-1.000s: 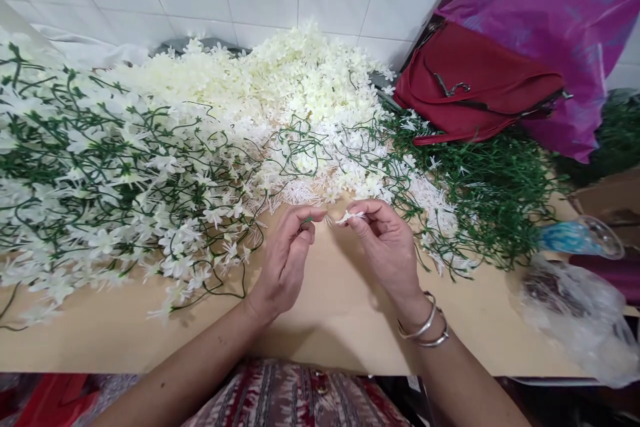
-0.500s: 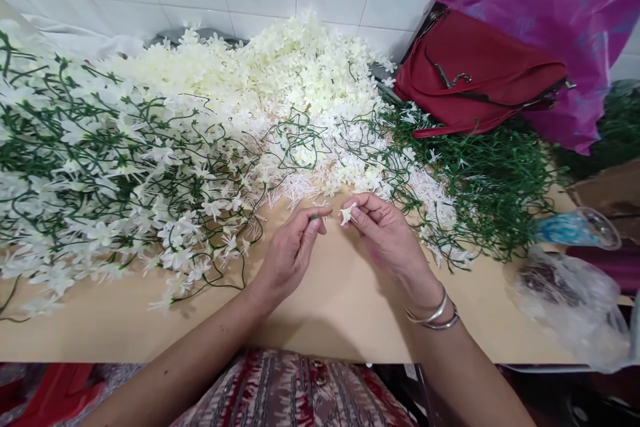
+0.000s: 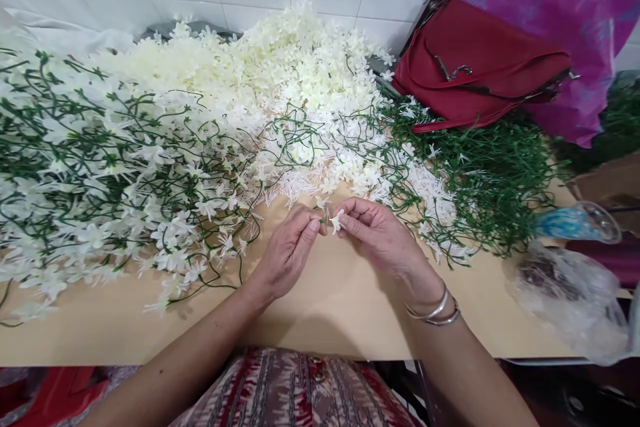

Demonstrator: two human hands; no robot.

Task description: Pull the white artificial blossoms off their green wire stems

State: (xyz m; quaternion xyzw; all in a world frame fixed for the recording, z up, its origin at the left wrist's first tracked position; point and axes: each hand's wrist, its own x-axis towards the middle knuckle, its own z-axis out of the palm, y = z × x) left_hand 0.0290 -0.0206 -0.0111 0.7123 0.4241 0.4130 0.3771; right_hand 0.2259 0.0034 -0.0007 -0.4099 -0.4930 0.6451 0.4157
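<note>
My left hand [image 3: 291, 247] is closed in a pinch, and a small green stem tip [image 3: 323, 221] sticks out between thumb and forefinger. Facing it, my right hand [image 3: 383, 237] pinches a small white artificial flower [image 3: 337, 221] by thumb and fingertips. The flower and the green tip are very close together; whether they touch I cannot tell. Both hands are just above the table [image 3: 325, 307]. Beyond my fingertips lie loose white blossoms [image 3: 360, 170] and thin white stamens [image 3: 295, 187].
White flowers on green stems [image 3: 115, 167] heap at the left, and cream blossoms [image 3: 300, 47] pile along the tiled wall. On the right are green stems [image 3: 495, 180], a red handbag [image 3: 485, 67], a purple plastic bag [image 3: 560, 0], a blue-patterned cup [image 3: 575, 221] and a clear plastic bag [image 3: 590, 300].
My two hands have come closer together. The left thumb now presses on the forefinger with the green tip showing, and the white flower has shifted left and slightly nearer to me.
</note>
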